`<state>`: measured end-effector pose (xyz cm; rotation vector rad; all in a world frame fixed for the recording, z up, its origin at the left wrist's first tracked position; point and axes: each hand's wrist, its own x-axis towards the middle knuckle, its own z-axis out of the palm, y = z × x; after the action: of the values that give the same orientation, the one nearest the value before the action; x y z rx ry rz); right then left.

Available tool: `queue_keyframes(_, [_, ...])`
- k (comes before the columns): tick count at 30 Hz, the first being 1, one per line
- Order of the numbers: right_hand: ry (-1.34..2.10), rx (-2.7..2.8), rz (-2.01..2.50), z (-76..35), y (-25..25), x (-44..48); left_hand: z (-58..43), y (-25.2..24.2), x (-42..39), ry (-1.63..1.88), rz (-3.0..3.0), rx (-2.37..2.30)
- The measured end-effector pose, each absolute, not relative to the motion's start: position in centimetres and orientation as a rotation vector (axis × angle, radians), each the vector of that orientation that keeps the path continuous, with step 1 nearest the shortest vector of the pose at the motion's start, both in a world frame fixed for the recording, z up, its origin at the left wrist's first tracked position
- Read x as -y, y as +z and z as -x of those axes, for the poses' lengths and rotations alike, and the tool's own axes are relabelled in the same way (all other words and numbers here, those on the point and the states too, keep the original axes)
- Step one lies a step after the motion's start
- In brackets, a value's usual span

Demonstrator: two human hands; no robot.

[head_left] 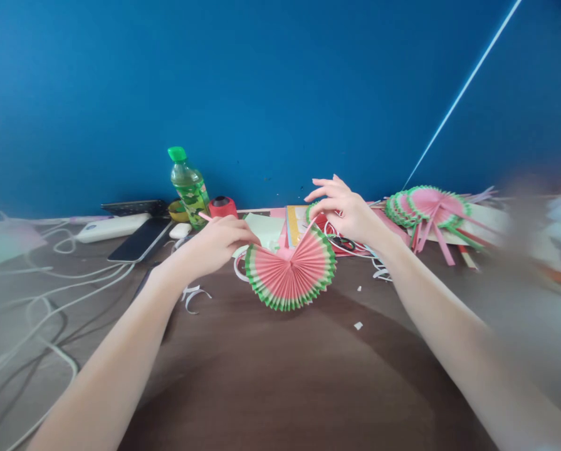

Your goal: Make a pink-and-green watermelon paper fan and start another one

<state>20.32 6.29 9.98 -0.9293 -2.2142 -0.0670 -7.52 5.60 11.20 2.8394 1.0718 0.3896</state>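
Between my two hands a pleated paper fan [290,275] is spread wide, pink in the middle with a pale band and a green zigzag edge. Its round side faces down, above the brown table. My left hand [224,241] grips the fan's left end, fingers pressed together. At the upper right end, my right hand [339,210] pinches the fan between thumb and finger, its other fingers stretched out. A pink stick or strip pokes out by the left hand.
Finished-looking paper fans [428,210] lie piled at the right. Behind stand a green-capped bottle [188,188] and a red roll-like object [222,207]. A phone [139,240], a white power strip-like block [113,228] and white cables [49,304] occupy the left. Paper scraps [358,326] dot the table [289,376].
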Motion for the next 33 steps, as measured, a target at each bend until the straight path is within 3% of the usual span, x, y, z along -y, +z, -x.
queue_keyframes(7, [0.042, 2.238, 0.952, -19.1, 9.8, -5.7, 4.9, 10.4, -4.1, 0.396, -2.913, -0.912])
queue_keyframes(17, [0.809, 2.187, 0.800, -17.0, 9.6, -4.2, 2.7, 8.2, -3.0, 0.538, -3.087, -0.887])
queue_keyframes(23, [1.006, 2.169, 0.692, -16.3, 9.4, -3.9, 2.3, 7.7, -2.7, 0.710, -3.289, -1.023])
queue_keyframes(28, [1.045, 2.122, 0.672, -16.1, 10.1, -3.2, 2.4, 8.0, -2.8, 0.702, -3.348, -1.097])
queue_keyframes(33, [0.660, 1.887, 0.895, -17.2, 10.9, -3.5, 3.5, 8.1, -4.0, 0.479, -3.291, -1.376])
